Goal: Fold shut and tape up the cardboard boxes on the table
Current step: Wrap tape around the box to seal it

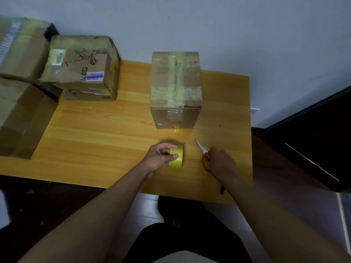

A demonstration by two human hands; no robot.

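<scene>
The left hand (pixel 158 158) pinches the yellow tape roll (pixel 176 157), which stands on edge near the front edge of the surface (pixel 98 130). The right hand (pixel 221 161) curls over the red handles of the scissors (pixel 204 155) just beside it, blades pointing toward the taped box (pixel 175 88), which stands shut near the back edge with bare wood on both sides. A printed box (pixel 83 63) with a cartoon drawing and a blue-and-white label, text unreadable, is stacked at the back left corner. More boxes (pixel 20 111) crowd the left edge.
</scene>
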